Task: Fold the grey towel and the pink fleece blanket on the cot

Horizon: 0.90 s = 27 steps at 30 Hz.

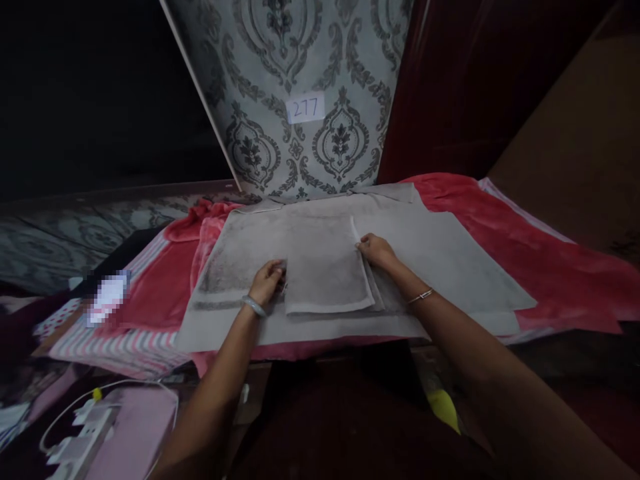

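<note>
A grey folded towel (324, 267) with a pale hem lies in front of me, its layers slightly fanned at the right edge. My left hand (267, 283), with a bangle at the wrist, is closed at the towel's left edge, fingertips partly hidden. On the opposite side my right hand (376, 250) pinches the upper part of the right edge. Beneath the towel spreads a larger light grey cloth (445, 260), with darker patches on its left part.
A red plush blanket (545, 277) with striped edging lies under the grey cloth on both sides. Patterned wallpaper bears a paper marked 277 (306, 107). A dark screen (100, 100) stands at left. Low left is a white power strip (85, 440) with a cable.
</note>
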Each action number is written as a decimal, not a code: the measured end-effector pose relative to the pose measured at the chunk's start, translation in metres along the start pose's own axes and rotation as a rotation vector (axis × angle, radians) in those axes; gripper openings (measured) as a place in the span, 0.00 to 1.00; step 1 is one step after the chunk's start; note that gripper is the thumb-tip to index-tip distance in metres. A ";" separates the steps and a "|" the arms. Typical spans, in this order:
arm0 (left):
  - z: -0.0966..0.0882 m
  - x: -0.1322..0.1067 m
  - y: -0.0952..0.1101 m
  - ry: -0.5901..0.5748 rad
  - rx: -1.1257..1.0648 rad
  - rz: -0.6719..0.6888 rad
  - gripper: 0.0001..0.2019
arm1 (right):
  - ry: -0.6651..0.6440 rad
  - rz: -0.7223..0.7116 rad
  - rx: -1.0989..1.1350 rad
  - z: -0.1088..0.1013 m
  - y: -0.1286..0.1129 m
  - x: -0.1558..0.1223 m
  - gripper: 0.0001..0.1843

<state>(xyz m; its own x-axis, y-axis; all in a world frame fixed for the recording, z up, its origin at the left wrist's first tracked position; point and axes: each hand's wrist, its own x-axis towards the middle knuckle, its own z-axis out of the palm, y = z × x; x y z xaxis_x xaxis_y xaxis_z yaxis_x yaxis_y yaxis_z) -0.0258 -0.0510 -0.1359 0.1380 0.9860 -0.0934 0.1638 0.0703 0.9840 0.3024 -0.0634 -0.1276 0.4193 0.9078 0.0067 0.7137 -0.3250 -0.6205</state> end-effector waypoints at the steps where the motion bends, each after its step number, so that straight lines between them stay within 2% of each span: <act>1: 0.002 -0.003 -0.005 -0.015 -0.005 -0.003 0.26 | 0.012 0.004 -0.007 0.003 -0.001 0.002 0.20; 4: 0.012 -0.004 -0.013 -0.004 0.054 0.082 0.24 | 0.031 0.016 -0.013 0.008 -0.006 0.006 0.22; 8: 0.021 -0.001 -0.015 0.060 0.199 0.168 0.25 | 0.026 0.007 0.018 0.009 -0.010 0.010 0.16; 14: 0.028 -0.008 -0.022 0.070 0.382 0.254 0.26 | 0.099 0.039 0.026 0.004 0.006 0.008 0.18; 17: 0.029 -0.009 -0.023 0.052 0.386 0.254 0.24 | 0.118 0.043 0.025 0.007 0.013 0.005 0.17; 21: 0.031 -0.010 -0.022 0.043 0.385 0.229 0.24 | 0.131 0.026 0.025 0.010 0.011 0.003 0.17; 27: 0.035 -0.016 -0.018 0.073 0.414 0.211 0.25 | 0.173 -0.008 0.026 -0.002 0.009 0.005 0.17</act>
<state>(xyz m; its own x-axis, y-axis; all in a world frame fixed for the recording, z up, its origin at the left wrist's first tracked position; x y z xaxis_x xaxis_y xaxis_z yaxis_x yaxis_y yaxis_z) 0.0037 -0.0732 -0.1579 0.1435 0.9813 0.1281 0.5178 -0.1847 0.8353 0.3122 -0.0626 -0.1317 0.5061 0.8501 0.1452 0.7032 -0.3093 -0.6402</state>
